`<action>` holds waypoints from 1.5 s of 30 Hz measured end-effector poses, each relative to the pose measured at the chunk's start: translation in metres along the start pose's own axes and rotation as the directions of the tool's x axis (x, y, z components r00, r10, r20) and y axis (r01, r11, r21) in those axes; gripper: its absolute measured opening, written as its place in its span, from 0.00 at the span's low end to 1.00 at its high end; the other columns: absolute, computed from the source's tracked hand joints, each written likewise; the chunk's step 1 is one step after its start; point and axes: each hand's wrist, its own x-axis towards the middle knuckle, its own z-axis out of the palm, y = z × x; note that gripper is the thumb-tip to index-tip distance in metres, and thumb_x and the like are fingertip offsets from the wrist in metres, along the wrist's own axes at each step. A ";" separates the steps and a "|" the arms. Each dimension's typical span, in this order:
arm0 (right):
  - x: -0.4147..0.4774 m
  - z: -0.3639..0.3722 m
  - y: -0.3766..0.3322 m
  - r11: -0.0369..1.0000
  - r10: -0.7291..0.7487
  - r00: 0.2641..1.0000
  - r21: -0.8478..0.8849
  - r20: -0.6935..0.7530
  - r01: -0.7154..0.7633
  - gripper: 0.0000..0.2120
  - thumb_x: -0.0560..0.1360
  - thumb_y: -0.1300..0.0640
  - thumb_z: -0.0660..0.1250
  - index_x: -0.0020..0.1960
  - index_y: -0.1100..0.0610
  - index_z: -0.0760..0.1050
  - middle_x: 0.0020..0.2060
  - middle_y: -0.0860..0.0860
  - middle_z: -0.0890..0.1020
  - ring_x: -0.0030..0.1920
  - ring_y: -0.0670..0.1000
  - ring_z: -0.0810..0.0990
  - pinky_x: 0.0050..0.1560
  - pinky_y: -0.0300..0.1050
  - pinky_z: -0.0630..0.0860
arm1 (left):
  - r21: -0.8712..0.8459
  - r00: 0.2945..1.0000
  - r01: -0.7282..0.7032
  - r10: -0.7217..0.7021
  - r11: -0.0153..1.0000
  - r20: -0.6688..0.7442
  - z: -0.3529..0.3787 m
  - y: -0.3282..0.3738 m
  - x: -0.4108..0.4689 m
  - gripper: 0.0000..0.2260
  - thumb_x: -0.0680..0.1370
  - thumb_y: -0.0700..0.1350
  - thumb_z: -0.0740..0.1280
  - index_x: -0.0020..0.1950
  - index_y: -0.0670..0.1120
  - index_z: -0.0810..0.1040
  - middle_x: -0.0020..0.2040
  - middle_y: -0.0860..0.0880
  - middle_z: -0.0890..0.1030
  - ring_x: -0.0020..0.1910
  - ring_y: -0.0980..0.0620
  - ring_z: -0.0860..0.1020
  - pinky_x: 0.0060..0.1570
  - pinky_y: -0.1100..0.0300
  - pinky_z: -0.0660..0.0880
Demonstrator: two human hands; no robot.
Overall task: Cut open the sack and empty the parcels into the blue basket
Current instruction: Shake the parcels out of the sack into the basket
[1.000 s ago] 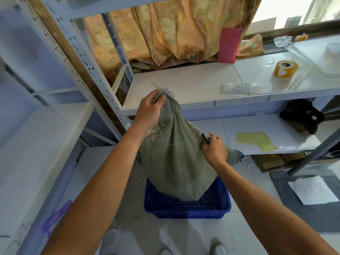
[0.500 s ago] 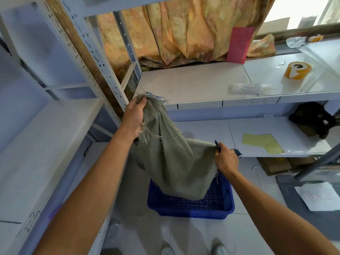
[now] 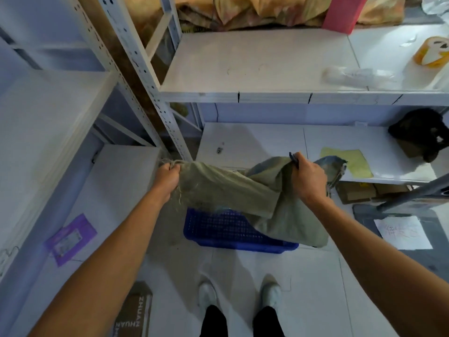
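Observation:
A limp grey-green woven sack (image 3: 243,190) hangs stretched between both hands above the blue basket (image 3: 226,229) on the floor. My left hand (image 3: 167,177) grips the sack's frayed end at the left. My right hand (image 3: 308,177) holds the sack's other end together with a dark pen-like cutter (image 3: 293,159) that sticks up from the fist. The sack's lower fold drapes over the basket's right side. Something pale blue shows inside the basket under the sack; no parcel can be made out clearly.
White metal shelving (image 3: 267,93) stands ahead and to the left. A purple parcel (image 3: 70,239) lies on the low left shelf. A tape roll (image 3: 432,52), a yellow sheet (image 3: 349,161) and a black bundle (image 3: 420,132) lie on the right shelves. A cardboard box (image 3: 133,310) and my shoes sit on the floor.
Both hands have dropped lower and spread apart, pulling the sack from hanging upright to lying nearly level over the basket. The camera tilted down, showing floor and shoes.

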 end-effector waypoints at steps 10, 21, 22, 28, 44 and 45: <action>0.003 0.058 0.040 0.947 -0.081 0.988 -0.300 0.133 0.118 0.10 0.76 0.62 0.61 0.56 0.56 0.76 0.46 0.60 0.84 0.41 0.64 0.82 0.34 0.49 0.70 | 0.302 0.997 -0.053 0.034 0.952 0.068 0.059 -0.084 0.045 0.08 0.83 0.41 0.62 0.47 0.38 0.74 0.41 0.43 0.73 0.42 0.48 0.71 0.33 0.57 0.65; 0.007 0.079 0.025 0.942 -0.132 0.977 -0.286 0.170 0.177 0.09 0.77 0.62 0.62 0.56 0.58 0.76 0.45 0.60 0.84 0.39 0.63 0.82 0.35 0.51 0.75 | 0.402 0.996 -0.073 0.047 0.913 0.072 0.061 -0.078 0.078 0.13 0.83 0.45 0.63 0.39 0.43 0.69 0.34 0.47 0.70 0.31 0.52 0.67 0.29 0.57 0.61; 0.004 0.080 0.024 0.930 -0.131 0.968 -0.312 0.215 0.195 0.09 0.77 0.61 0.62 0.56 0.58 0.75 0.45 0.60 0.84 0.41 0.64 0.82 0.36 0.52 0.75 | 0.424 0.995 -0.072 0.038 0.903 0.089 0.062 -0.078 0.077 0.13 0.83 0.44 0.63 0.39 0.43 0.69 0.34 0.47 0.70 0.31 0.52 0.67 0.29 0.57 0.61; 0.004 0.083 0.018 0.929 -0.115 0.948 -0.305 0.298 0.208 0.11 0.76 0.62 0.62 0.58 0.58 0.75 0.46 0.61 0.83 0.43 0.64 0.82 0.38 0.52 0.74 | 0.391 0.995 -0.021 -0.020 0.920 0.099 0.068 -0.093 0.086 0.14 0.82 0.45 0.64 0.36 0.45 0.70 0.34 0.47 0.72 0.37 0.47 0.73 0.32 0.57 0.66; -0.009 0.108 -0.021 0.998 -0.057 0.956 0.038 0.287 0.048 0.06 0.80 0.54 0.63 0.51 0.56 0.76 0.42 0.55 0.83 0.40 0.58 0.80 0.42 0.54 0.79 | 0.355 0.748 -0.617 0.384 0.702 0.541 0.137 -0.050 0.022 0.15 0.80 0.47 0.64 0.66 0.53 0.78 0.59 0.47 0.79 0.56 0.48 0.79 0.57 0.50 0.78; -0.010 0.109 -0.025 0.998 -0.057 0.953 0.046 0.296 0.046 0.05 0.79 0.55 0.63 0.50 0.56 0.75 0.41 0.55 0.83 0.40 0.58 0.80 0.42 0.55 0.79 | 0.366 0.729 -0.623 0.344 0.691 0.592 0.146 -0.046 0.014 0.16 0.77 0.53 0.68 0.64 0.53 0.80 0.58 0.48 0.78 0.57 0.48 0.78 0.59 0.50 0.76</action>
